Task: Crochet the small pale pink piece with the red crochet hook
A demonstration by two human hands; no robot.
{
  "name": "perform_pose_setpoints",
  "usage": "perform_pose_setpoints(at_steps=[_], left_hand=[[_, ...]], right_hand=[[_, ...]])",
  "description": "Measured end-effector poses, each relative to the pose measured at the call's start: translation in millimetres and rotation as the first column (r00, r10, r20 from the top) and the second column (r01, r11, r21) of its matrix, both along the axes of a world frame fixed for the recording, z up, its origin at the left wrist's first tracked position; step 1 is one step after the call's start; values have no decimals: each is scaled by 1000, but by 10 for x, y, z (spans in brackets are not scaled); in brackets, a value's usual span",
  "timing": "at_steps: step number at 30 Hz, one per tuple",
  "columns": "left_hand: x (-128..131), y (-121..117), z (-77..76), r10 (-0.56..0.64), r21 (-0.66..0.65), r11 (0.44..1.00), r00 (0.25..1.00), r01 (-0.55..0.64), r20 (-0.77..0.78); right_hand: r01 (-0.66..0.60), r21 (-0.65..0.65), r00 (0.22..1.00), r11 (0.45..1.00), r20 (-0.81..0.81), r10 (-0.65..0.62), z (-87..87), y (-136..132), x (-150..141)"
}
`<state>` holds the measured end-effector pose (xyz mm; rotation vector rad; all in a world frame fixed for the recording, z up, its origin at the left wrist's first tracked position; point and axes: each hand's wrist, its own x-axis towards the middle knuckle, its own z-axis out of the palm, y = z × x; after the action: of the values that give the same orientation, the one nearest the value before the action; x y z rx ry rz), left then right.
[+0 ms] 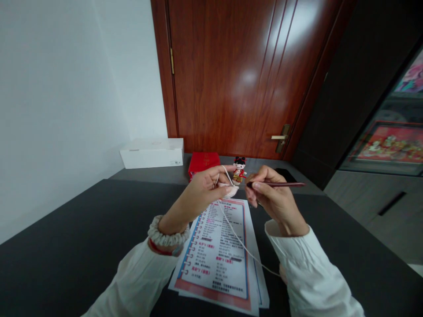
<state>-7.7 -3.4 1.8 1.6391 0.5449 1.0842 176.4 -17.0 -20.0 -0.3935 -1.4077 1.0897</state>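
My left hand (214, 181) pinches a small white crocheted piece (232, 192), with a strand of yarn looped over its raised index finger. My right hand (269, 190) grips a crochet hook (287, 184) by its dark reddish handle; the thin metal tip points left and meets the top of the crocheted piece. From the piece, white yarn (239, 237) runs down across the printed sheets (218, 264) to below my right wrist, where a bit of the yarn ball (283, 274) shows beside the sleeve.
Behind my hands stand a small crocheted doll (239, 169) with black hair buns, a red box (204, 161) and a long white box (152, 153). A black flat object (285, 175) lies behind my right hand. The dark table (82, 246) backs toward a wooden door (231, 79).
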Motion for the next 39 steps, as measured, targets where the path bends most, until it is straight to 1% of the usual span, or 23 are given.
perform_pose_setpoints(at_steps=[3, 5, 8, 11, 14, 16, 19, 23, 26, 28, 31, 33, 34, 36, 37, 39], left_hand=[[48, -18, 40, 65, 43, 997, 998, -64, -6], [47, -9, 41, 77, 53, 996, 997, -76, -10], [29, 10, 19, 88, 61, 994, 996, -87, -22], [27, 26, 1, 99, 68, 993, 995, -97, -27], [48, 40, 0, 130, 88, 988, 991, -127, -32], [69, 46, 5, 165, 106, 981, 986, -161, -34], [95, 52, 18, 226, 130, 967, 974, -221, -28], [113, 58, 45, 310, 173, 938, 950, -299, -37], [132, 49, 65, 356, 210, 917, 933, -340, -48], [153, 30, 70, 382, 241, 902, 923, -359, -53], [175, -3, 68, 400, 294, 883, 914, -367, -61], [166, -11, 70, 358, 262, 906, 932, -332, -55], [155, -8, 74, 309, 209, 933, 950, -293, -47], [125, 7, 84, 180, 56, 982, 984, -180, -3], [112, 17, 88, 120, -24, 993, 992, -119, 26], [101, 32, 92, 46, -150, 988, 995, -32, 89]], right_hand=[[90, 65, 996, 994, 9, -91, -13, 3, 8], [108, 106, 993, 988, 38, -113, -20, -1, 43], [139, 132, 984, 981, 92, -152, -19, -17, 98], [205, 154, 965, 967, 134, -226, -10, -49, 117], [265, 216, 934, 940, 187, -306, -1, -88, 99], [313, 302, 892, 900, 231, -388, 4, -110, 75], [370, 466, 799, 804, 282, -531, 22, -132, 32], [363, 628, 677, 688, 329, -658, 71, -170, -40], [344, 711, 591, 613, 343, -730, 104, -202, -104], [329, 744, 566, 581, 337, -752, 110, -203, -141], [300, 771, 561, 562, 334, -758, 93, -151, -159], [258, 799, 562, 543, 333, -757, 71, -87, -137], [228, 819, 569, 526, 326, -755, 60, -52, -118], [156, 863, 580, 480, 313, -752, 38, 8, -79], [135, 884, 575, 448, 298, -762, 30, 29, -66], [126, 924, 534, 360, 242, -810, 21, 44, -63]])
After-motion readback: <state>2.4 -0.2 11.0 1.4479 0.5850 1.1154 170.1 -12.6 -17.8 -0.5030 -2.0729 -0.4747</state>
